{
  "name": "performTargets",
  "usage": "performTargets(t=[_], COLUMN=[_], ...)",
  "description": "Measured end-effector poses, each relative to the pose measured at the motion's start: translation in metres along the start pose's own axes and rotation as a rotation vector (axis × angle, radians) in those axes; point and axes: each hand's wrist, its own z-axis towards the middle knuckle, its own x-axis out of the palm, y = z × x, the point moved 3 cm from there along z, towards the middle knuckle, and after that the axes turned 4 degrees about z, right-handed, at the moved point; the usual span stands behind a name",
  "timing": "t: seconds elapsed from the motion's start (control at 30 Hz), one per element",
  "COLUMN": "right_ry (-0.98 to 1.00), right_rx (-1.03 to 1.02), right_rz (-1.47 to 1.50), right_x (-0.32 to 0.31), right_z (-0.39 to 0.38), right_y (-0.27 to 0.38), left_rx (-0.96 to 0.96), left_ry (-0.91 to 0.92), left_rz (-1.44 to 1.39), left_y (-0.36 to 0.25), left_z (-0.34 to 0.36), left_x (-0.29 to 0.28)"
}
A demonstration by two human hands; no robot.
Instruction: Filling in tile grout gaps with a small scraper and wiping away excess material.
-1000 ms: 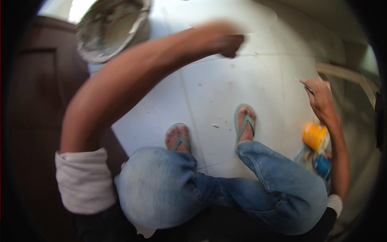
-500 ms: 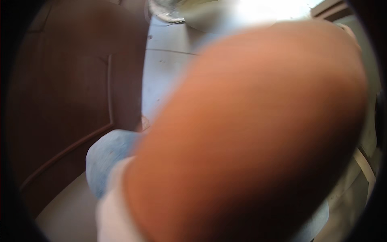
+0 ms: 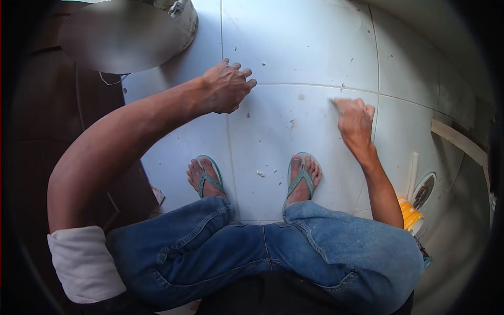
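Note:
My left hand (image 3: 228, 89) reaches in over the white tiled floor (image 3: 294, 58), back upward, fingers bent but apart. I see nothing in it. To its right my right hand (image 3: 357, 123) is curled closed, with one finger or the thumb sticking out to the left. It is slightly blurred, and its palm is hidden, so whatever it may hold does not show. Both hands appear to be over the tiles beyond my feet (image 3: 299, 181), which wear green flip-flops.
A stained bucket (image 3: 187, 26) stands at the upper left, largely covered by a blurred grey oval. Dark brown panelling (image 3: 37, 110) lines the left. At right are a wooden strip (image 3: 462, 140), a pale stick (image 3: 413, 176), a round disc (image 3: 424, 190) and a yellow container (image 3: 410, 214). Crumbs (image 3: 260, 174) dot the tiles.
The large blurred arm that filled the view has moved away. Both my hands, my legs and the tiles now show, and the bucket appears further left.

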Motion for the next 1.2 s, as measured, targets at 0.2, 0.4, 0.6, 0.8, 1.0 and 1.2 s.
performTargets(t=[0.2, 0.4, 0.6, 0.8, 1.0, 1.2], right_ry=[0.001, -0.072, -0.145, -0.226, 0.126, -0.183], right_rx=[-0.09, -0.017, -0.148, -0.079, -0.128, -0.12], right_rz=[-0.008, -0.068, -0.199, -0.12, -0.086, -0.175], right_x=[0.015, 0.01, 0.034, 0.001, 0.008, 0.022], right_z=[-0.009, 0.012, -0.037, 0.017, -0.018, -0.013], right_y=[0.004, 0.0, 0.013, -0.001, 0.016, -0.012], left_rx=[0.076, 0.085, 0.023, 0.037, -0.007, 0.014], left_ry=[-0.086, 0.006, -0.001, -0.054, 0.051, -0.007], left_rz=[0.011, -0.048, -0.041, 0.011, -0.016, -0.009], left_y=[-0.024, -0.028, -0.023, -0.02, -0.025, -0.023], left_z=[0.039, 0.049, 0.046, 0.04, 0.042, 0.039], left_x=[0.031, 0.002, 0.005, 0.017, 0.015, 0.009])
